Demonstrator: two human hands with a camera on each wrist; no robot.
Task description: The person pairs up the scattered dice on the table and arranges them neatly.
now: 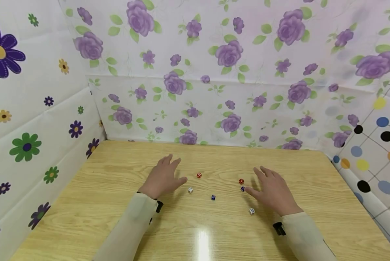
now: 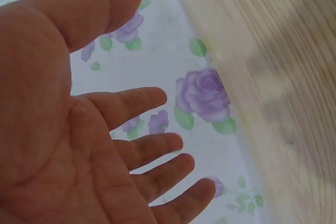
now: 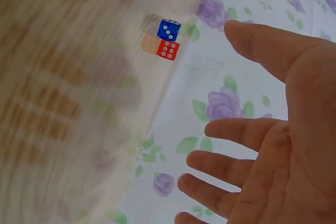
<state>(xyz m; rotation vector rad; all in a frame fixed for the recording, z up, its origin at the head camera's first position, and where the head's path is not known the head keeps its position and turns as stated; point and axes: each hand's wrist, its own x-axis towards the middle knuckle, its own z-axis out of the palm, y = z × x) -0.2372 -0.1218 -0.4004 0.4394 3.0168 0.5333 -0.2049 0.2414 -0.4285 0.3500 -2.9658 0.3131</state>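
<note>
Several small dice lie scattered on the wooden table (image 1: 142, 224) between the two hands. My left hand (image 1: 163, 177) is held with fingers spread and relaxed, nothing in it; a white die (image 1: 190, 190) and a red die (image 1: 199, 175) lie off its thumb side. My right hand (image 1: 273, 192) has its fingers apart and its palm bare. By its thumb are a blue die (image 1: 242, 189) and, just behind that, another red die (image 1: 241, 181). A second white die (image 1: 251, 211) sits nearer the front, and a second blue die (image 1: 213, 197) is near the middle.
Purple-rose cloth (image 1: 201, 90) rises behind the table's back edge. A daisy-patterned cloth (image 1: 51, 145) stands along the left and a dotted cloth (image 1: 371, 156) along the right. Both sleeves carry dark wrist bands (image 1: 279, 228). Light glares off the front of the tabletop.
</note>
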